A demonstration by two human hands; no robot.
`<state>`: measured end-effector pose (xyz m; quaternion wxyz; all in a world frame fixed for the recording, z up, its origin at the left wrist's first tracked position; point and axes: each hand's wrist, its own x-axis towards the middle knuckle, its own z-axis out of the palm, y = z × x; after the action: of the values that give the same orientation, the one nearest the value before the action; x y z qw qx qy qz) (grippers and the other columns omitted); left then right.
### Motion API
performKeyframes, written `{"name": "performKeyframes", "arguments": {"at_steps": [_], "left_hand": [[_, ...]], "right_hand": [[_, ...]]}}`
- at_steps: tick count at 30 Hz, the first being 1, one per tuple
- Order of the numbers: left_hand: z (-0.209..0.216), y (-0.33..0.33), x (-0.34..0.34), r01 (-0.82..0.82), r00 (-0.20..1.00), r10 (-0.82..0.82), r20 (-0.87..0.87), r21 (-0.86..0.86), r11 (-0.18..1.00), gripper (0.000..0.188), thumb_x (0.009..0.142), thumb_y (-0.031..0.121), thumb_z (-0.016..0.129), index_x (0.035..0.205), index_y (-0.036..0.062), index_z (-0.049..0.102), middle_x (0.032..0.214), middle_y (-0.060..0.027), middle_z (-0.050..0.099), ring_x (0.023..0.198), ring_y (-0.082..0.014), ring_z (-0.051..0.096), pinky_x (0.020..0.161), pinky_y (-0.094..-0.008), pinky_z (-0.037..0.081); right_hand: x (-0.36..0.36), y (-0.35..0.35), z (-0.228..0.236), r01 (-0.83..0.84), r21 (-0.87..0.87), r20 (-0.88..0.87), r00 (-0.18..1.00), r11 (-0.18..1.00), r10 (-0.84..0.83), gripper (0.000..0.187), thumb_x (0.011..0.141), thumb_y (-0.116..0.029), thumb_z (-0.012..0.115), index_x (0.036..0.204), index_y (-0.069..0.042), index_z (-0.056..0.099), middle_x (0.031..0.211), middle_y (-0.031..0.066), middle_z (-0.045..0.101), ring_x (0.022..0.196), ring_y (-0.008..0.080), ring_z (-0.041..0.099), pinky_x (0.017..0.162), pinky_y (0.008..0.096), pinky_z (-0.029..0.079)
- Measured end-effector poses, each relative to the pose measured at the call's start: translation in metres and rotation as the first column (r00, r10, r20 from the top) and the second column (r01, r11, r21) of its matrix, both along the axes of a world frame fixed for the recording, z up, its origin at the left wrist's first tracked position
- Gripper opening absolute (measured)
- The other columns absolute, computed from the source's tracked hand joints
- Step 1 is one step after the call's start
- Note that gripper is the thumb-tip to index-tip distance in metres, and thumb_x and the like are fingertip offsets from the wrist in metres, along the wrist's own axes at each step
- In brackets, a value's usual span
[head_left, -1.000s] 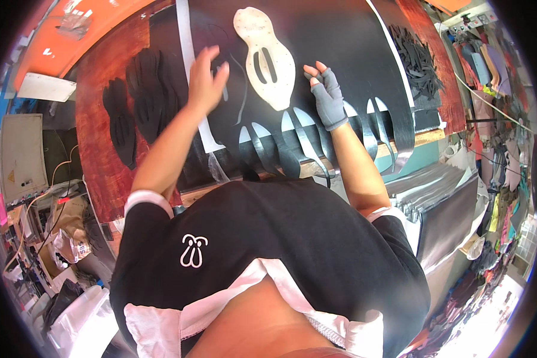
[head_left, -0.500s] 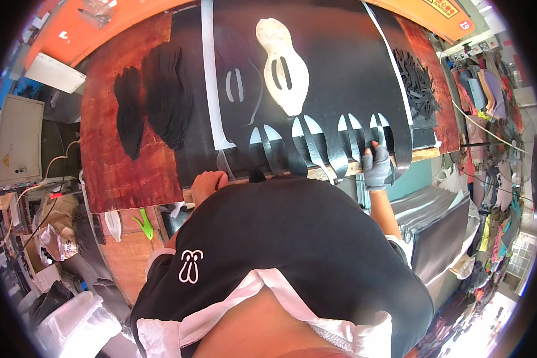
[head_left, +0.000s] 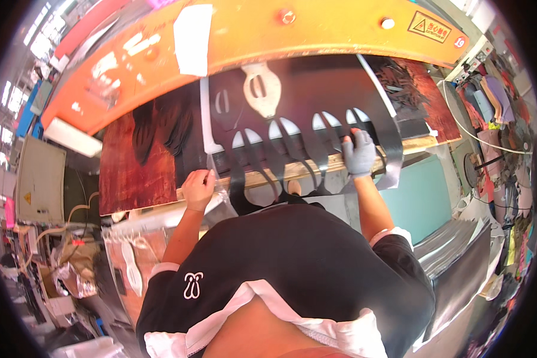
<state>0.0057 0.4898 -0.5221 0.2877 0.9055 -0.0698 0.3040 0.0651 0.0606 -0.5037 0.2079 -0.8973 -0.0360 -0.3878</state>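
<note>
A black sheet (head_left: 325, 77) with several paired, rounded cut-outs covers the table's middle and hangs over its near edge. On it lies a pale, sole-shaped template (head_left: 268, 98) with two slots, its top hidden by the orange beam. My right hand (head_left: 359, 154), in a grey fingerless glove, rests on the sheet at the rightmost cut-outs, fingers apart. My left hand (head_left: 198, 190) is bare and closed at the table's near edge, beside a clear plastic strip (head_left: 222, 194). I cannot make out what its fingers hold, if anything.
An orange machine beam (head_left: 250, 39) spans the far side. Stacks of dark cut pieces (head_left: 176, 128) lie at left on the reddish board (head_left: 119, 179). Black scraps (head_left: 400, 83) are heaped at far right. Large dark sheets (head_left: 459, 262) stand low on the right.
My view has shifted, so the beam shows more and covers the template's top. My left hand has come away from my body, leftward along the table edge. The right hand stays at the rightmost cut-outs.
</note>
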Motion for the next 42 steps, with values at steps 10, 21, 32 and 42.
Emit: {"name": "performKeyframes", "arguments": {"at_steps": [10, 21, 32, 42], "left_hand": [[-0.051, -0.016, -0.003, -0.229, 0.973, 0.223, 0.065, 0.11, 0.967, 0.035, 0.086, 0.025, 0.057, 0.06, 0.003, 0.053, 0.068, -0.0132, 0.049, 0.07, -0.0332, 0.05, 0.064, -0.0438, 0.041], [-0.051, -0.014, 0.029, -0.325, 0.935, 0.271, 0.229, 0.243, 0.914, 0.025, 0.081, 0.016, 0.056, 0.06, 0.0051, 0.052, 0.068, -0.011, 0.05, 0.068, -0.0324, 0.051, 0.058, -0.0454, 0.042], [-0.045, -0.016, 0.033, -0.401, 0.912, 0.361, 0.193, 0.239, 0.885, 0.027, 0.084, 0.019, 0.056, 0.062, 0.0032, 0.053, 0.071, -0.0152, 0.052, 0.073, -0.0357, 0.052, 0.066, -0.0464, 0.043], [-0.054, -0.011, 0.024, -0.386, 0.92, 0.392, -0.009, 0.161, 0.908, 0.035, 0.083, 0.029, 0.059, 0.063, 0.0012, 0.056, 0.075, -0.0163, 0.055, 0.08, -0.0367, 0.054, 0.073, -0.0468, 0.044]], "right_hand": [[0.052, -0.131, 0.092, -0.031, 0.438, 0.075, 0.997, 0.899, -0.002, 0.027, 0.088, -0.026, 0.05, 0.088, 0.0, 0.059, 0.085, 0.0178, 0.062, 0.08, 0.0319, 0.06, 0.071, 0.0412, 0.046], [0.096, -0.196, 0.016, 0.044, -0.024, 0.139, 0.989, 0.999, -0.04, 0.019, 0.09, -0.015, 0.043, 0.078, -0.006, 0.055, 0.076, 0.0156, 0.057, 0.073, 0.0366, 0.053, 0.066, 0.0442, 0.044], [0.084, -0.182, 0.012, 0.124, -0.19, -0.025, 0.991, 0.974, -0.131, 0.032, 0.083, -0.031, 0.051, 0.066, -0.007, 0.063, 0.069, 0.0151, 0.063, 0.066, 0.0351, 0.059, 0.07, 0.0468, 0.043], [0.063, -0.198, 0.0, 0.114, -0.227, -0.323, 0.928, 0.967, -0.185, 0.045, 0.088, -0.042, 0.042, 0.077, -0.007, 0.069, 0.085, 0.0158, 0.066, 0.081, 0.0355, 0.062, 0.074, 0.0467, 0.048]]}}
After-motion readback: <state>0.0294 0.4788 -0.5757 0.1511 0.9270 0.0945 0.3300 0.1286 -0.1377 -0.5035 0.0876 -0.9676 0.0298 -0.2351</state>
